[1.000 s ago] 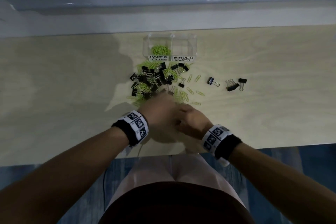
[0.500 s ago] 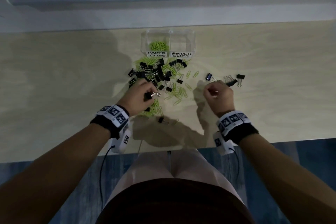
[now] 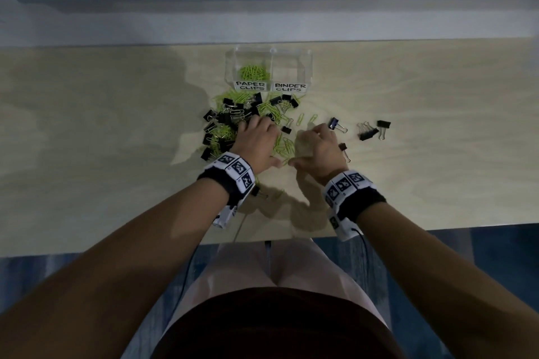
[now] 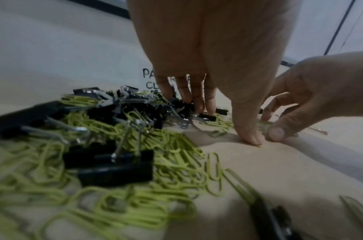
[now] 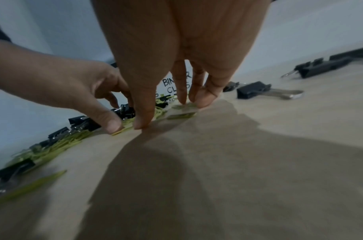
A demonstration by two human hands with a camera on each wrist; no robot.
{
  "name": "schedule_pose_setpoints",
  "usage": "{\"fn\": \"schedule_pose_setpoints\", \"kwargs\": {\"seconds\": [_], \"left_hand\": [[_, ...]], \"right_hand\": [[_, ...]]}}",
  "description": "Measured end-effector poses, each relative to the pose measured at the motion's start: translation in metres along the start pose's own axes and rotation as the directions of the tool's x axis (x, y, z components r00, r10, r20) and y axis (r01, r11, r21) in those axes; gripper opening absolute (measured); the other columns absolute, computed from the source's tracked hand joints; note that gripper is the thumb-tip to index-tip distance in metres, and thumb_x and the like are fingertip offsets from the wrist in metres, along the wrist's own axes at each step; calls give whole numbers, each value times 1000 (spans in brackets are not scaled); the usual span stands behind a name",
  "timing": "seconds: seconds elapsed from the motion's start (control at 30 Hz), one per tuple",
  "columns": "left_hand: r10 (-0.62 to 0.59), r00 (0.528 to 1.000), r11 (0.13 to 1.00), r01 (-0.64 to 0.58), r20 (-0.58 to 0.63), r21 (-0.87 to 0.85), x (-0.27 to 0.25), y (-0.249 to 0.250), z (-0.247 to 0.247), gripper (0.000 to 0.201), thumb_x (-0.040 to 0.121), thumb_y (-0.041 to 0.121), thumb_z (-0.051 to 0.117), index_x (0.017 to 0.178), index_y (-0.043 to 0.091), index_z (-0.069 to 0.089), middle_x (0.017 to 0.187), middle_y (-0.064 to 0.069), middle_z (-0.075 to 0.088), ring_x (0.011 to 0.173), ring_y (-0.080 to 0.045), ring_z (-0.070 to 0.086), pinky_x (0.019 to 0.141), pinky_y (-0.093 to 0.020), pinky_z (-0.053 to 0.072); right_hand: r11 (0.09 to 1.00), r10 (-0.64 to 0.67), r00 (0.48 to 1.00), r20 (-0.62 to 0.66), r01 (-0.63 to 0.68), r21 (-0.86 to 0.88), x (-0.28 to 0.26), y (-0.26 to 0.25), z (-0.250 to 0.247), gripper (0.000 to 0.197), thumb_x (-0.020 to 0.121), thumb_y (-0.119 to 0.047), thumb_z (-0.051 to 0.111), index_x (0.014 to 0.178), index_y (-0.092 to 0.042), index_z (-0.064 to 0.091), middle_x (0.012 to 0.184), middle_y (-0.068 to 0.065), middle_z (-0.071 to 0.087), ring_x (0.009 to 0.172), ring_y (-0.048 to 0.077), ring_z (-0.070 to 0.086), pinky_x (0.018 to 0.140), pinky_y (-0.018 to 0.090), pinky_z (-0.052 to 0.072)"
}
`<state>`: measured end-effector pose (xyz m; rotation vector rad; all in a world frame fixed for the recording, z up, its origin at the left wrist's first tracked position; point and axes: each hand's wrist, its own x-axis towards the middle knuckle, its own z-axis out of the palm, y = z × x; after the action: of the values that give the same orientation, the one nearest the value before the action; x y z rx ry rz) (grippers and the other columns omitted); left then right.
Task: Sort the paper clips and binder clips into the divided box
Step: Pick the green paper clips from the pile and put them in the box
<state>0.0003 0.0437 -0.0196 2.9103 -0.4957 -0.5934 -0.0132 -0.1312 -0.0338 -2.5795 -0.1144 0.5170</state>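
A clear divided box (image 3: 306, 67) is seen in the upper centre of the head view, standing on a pale wooden table (image 3: 87, 140); its left compartment, labelled PAPER CLIPS, holds a small heap of green paper clips (image 3: 253, 72), while the right compartment, labelled BINDER CLIPS, appears bare. Just below the box a mixed pile of green paper clips (image 4: 106, 133) and black binder clips (image 4: 114, 165) is spread over the table, in the centre of the frame. The left hand (image 3: 258, 144) is laid over the right part of this pile, palm down, its fingers (image 4: 199, 97) spread and reaching down among the clips, the thumb tip pressed to the table. The right hand (image 3: 319, 148) is placed just beside it, at the right edge of the pile, fingers (image 5: 205, 95) extended downward and touching loose green clips on the table, the thumb tip also down. The two thumbs are nearly touching. Whether any clip is pinched by either hand cannot be told. Further right in the head view, a single binder clip (image 3: 337, 124) and a small group of binder clips (image 3: 372, 130) lie apart from the pile.
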Motion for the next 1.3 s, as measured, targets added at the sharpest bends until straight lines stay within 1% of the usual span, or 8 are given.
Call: {"fn": "schedule_pose_setpoints", "kwargs": {"seconds": [0.13, 0.3, 0.47, 0.63, 0.8, 0.93, 1.17, 1.3], "left_hand": [[-56, 998, 990, 53, -20, -128, 5, 1, 3, 49, 72, 50, 71, 109, 22, 55, 119, 1, 47, 116, -23, 36, 97, -43, 32], [-85, 996, 986, 78, -40, -147, 12, 0, 3, 30, 80, 43, 66, 100, 20, 60, 117, -2, 48, 115, -25, 37, 94, -44, 31], [-81, 995, 997, 80, -57, -4, 17, 6, 1, 27, 87, 35, 57, 102, 13, 62, 116, -9, 48, 112, -29, 37, 92, -46, 32], [-36, 997, 997, 40, -62, 59, 15, 5, 0, 26, 90, 25, 49, 108, 8, 57, 120, -12, 46, 114, -30, 36, 94, -47, 33], [-92, 992, 974, 73, -81, -216, 10, -18, -21, 19, 91, 29, 51, 91, 11, 57, 107, -8, 51, 107, -27, 43, 91, -43, 40], [-200, 959, 888, 90, -202, -451, 21, -46, -61, 18, 92, 23, 53, 86, 8, 58, 89, -4, 57, 80, -19, 55, 74, -30, 48], [-296, 925, 917, 206, -237, -342, 75, -82, -100, 16, 90, 16, 53, 92, 1, 58, 95, -15, 62, 84, -29, 59, 66, -33, 42], [-262, 921, 944, 183, -289, -274, 79, -76, -90, 24, 90, 23, 56, 103, 3, 57, 110, -12, 56, 96, -26, 56, 80, -34, 45]], "right_hand": [[989, -108, 994, -24, 110, 101, 10, -7, 10, 43, 65, -15, 78, 105, -8, 63, 105, 11, 51, 91, 27, 53, 81, 42, 52], [975, -214, 976, -38, 216, 53, 18, -9, 7, 12, 76, -3, 62, 87, -4, 65, 89, 14, 55, 81, 31, 54, 70, 38, 48], [983, -179, 982, -52, 177, -44, 22, -1, 4, 8, 80, 0, 55, 86, 0, 61, 90, 19, 56, 86, 34, 52, 70, 37, 42], [992, -92, 993, -69, 98, 85, 30, 7, -6, 9, 73, 6, 56, 77, -3, 55, 82, 11, 51, 74, 23, 47, 66, 27, 34], [947, -64, 977, -205, 124, 296, 61, -27, -34, 10, 82, 4, 57, 78, -5, 54, 78, 9, 58, 71, 24, 55, 64, 27, 44], [902, -91, 962, -257, 189, 388, 108, -80, -53, 8, 86, -2, 58, 82, -9, 55, 83, 4, 62, 75, 13, 58, 68, 17, 49], [956, -89, 972, -217, 145, 257, 147, -110, -58, 13, 84, -1, 60, 95, -8, 64, 93, 9, 66, 84, 18, 62, 78, 26, 53], [950, -221, 931, -291, 272, 151, 120, -77, -71, 10, 86, -4, 58, 92, -7, 66, 92, 6, 67, 81, 17, 63, 79, 28, 55]]}}
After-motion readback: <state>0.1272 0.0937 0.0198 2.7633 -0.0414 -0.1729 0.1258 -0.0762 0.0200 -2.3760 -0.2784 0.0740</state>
